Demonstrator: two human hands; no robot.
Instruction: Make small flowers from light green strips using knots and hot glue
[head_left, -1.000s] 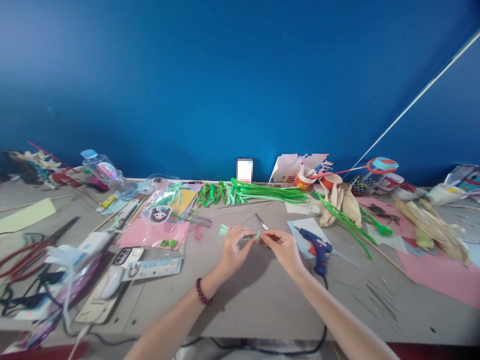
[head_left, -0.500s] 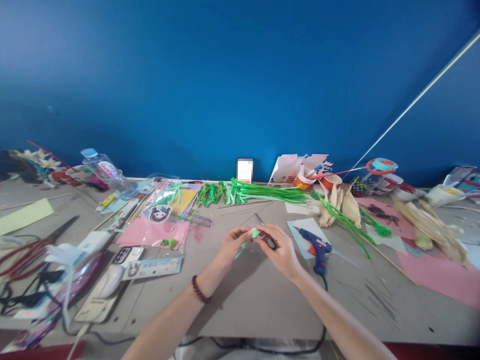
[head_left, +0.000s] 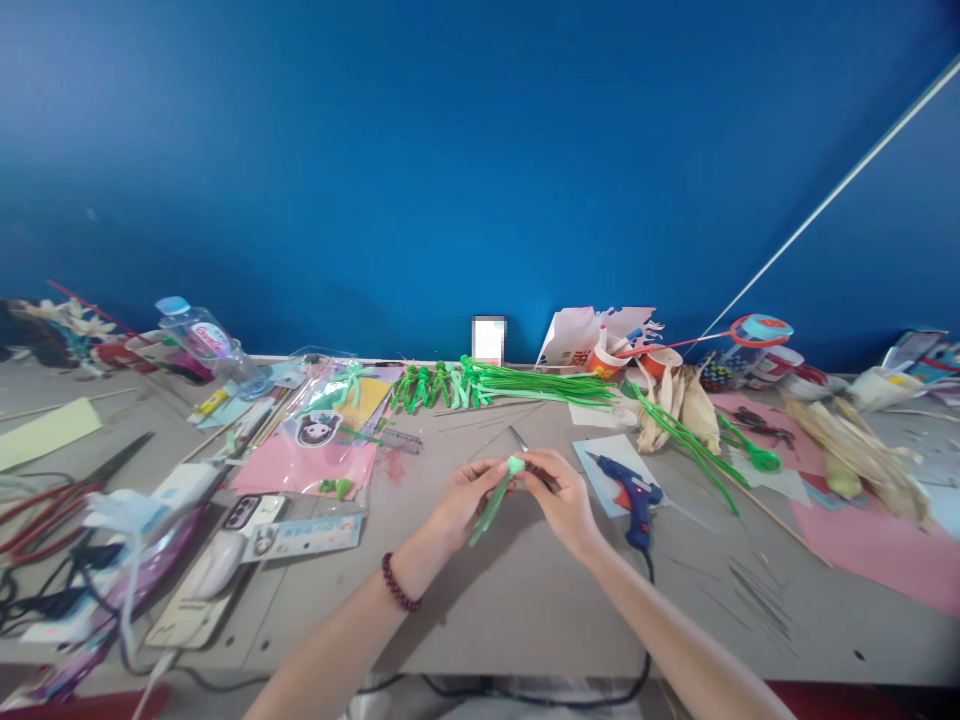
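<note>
Both my hands meet above the middle of the table around a light green fuzzy pipe cleaner piece [head_left: 515,466] with a small knotted top. My left hand [head_left: 466,497] is closed on it, and its green strands hang down toward me past the thumb. My right hand [head_left: 559,495] pinches the knot from the other side. A pointed metal tip [head_left: 517,437] shows just beyond the right fingers, and a dark part shows by them; whether this tool is held or lies on the table I cannot tell.
Green pipe cleaners [head_left: 547,385] lie in a bundle along the back. A blue glue gun [head_left: 637,498] rests on paper at right, its cord running to the front edge. At left are large red-handled scissors [head_left: 56,510], a mouse [head_left: 217,562] and a plastic bag [head_left: 319,428]. Dried husks [head_left: 862,455] lie far right.
The pipe cleaner piece has turned so its knot and hanging strands show more fully. My right fingers have shifted slightly, covering more of the dark part. The view has drifted a little.
</note>
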